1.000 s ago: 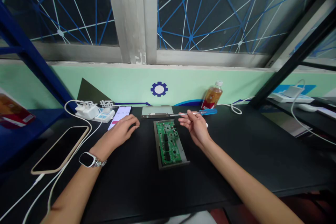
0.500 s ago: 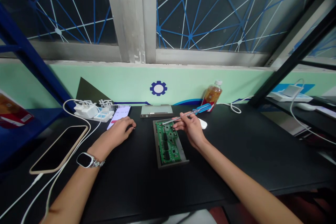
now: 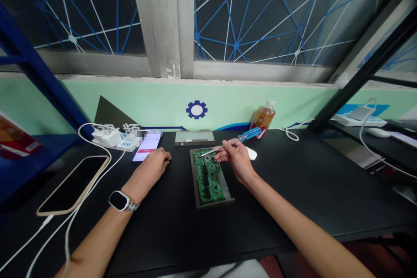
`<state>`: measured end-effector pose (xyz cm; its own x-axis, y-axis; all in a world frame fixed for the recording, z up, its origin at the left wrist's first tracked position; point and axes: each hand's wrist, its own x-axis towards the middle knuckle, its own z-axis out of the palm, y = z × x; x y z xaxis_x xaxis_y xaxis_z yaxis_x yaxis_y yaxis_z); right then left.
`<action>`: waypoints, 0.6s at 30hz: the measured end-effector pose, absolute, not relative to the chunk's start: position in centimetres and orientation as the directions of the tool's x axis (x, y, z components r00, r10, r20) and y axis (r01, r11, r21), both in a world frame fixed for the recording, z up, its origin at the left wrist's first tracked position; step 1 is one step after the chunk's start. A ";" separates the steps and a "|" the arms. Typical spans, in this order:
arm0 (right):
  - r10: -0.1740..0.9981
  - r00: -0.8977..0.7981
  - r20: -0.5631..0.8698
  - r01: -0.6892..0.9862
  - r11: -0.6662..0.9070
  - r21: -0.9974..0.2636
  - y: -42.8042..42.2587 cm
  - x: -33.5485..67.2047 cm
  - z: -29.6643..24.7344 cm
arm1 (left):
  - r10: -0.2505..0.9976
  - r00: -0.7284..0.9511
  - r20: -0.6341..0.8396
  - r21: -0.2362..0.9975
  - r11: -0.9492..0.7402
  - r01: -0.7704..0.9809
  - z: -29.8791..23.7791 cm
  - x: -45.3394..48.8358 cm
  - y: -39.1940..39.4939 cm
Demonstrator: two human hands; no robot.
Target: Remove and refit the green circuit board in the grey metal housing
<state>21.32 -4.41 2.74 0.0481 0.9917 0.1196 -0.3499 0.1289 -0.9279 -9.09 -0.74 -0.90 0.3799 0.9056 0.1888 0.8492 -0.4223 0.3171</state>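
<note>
My right hand [image 3: 237,158] grips a screwdriver [image 3: 249,134] with a clear blue handle, its fingers closed round the metal shaft close to the handle. The shaft slants down to the left, and its tip is at the upper left part of a green circuit board [image 3: 210,180]. This board sits in a grey metal tray [image 3: 196,197] flat on the desk. To the left of the tray, my left hand [image 3: 156,163] rests on the desk with its fingers curled; whatever is under the fingertips is hidden. A lit phone [image 3: 148,147] lies just behind that hand.
A grey metal cover [image 3: 194,137] lies behind the board. A drink bottle [image 3: 263,117] and a white rounded object [image 3: 252,153] are on the right. A dark-screened phone [image 3: 74,184], white cables and a power strip [image 3: 128,142] occupy the left of the black desk [image 3: 280,186].
My left hand and forearm have shifted slightly right, and the fingers curl in more. The screwdriver tip has moved a little left and down on the board.
</note>
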 end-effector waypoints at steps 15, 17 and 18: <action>0.989 0.038 0.145 -0.345 0.149 -0.927 -4.3 21.6 2.9 | 0.925 0.345 0.160 0.336 -0.380 0.862 0.5 -9.4 -1.2; 0.988 0.040 0.147 -0.344 0.151 -0.927 -4.2 21.8 3.1 | 0.898 0.401 0.184 0.294 -0.439 0.849 1.3 -8.8 -1.6; 0.988 0.043 0.148 -0.342 0.153 -0.927 -4.2 21.9 3.2 | 0.874 0.445 0.197 0.262 -0.484 0.835 1.9 -8.2 -1.9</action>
<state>21.88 -4.16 3.21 0.0427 0.9881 0.1476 -0.3425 0.1533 -0.9269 -8.18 -1.90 1.93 0.4446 0.8738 0.1968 0.8350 -0.4839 0.2621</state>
